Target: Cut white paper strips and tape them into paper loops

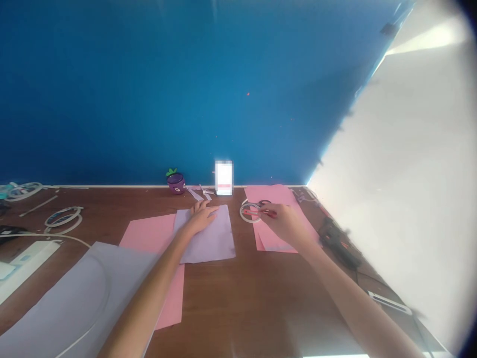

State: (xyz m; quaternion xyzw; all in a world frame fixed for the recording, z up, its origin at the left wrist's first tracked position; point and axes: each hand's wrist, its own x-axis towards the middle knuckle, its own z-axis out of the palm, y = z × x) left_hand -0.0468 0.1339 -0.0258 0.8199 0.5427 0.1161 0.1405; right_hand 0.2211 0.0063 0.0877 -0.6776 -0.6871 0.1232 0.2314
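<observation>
My left hand [203, 217] lies flat, fingers spread, on a squarish lavender sheet [210, 246]. That sheet partly overlaps a pink sheet [149, 233] beneath it. To the right, my right hand [283, 219] has its fingers closed around a slim red tool [252, 213] that looks like a craft knife; its exact kind is unclear. The tool is over a coiled white cable [244, 217] and the edge of another pink sheet [278, 194]. A dark looped handle [265, 202] shows just behind the right fingers.
A purple cup [176, 183] with green leaves, lavender scraps [194, 193] and a bright upright screen [224, 178] line the blue wall. A large lavender sheet [74, 293], white power strip [30, 268] and coiled cable [64, 219] lie left. A dark object [339, 241] sits right.
</observation>
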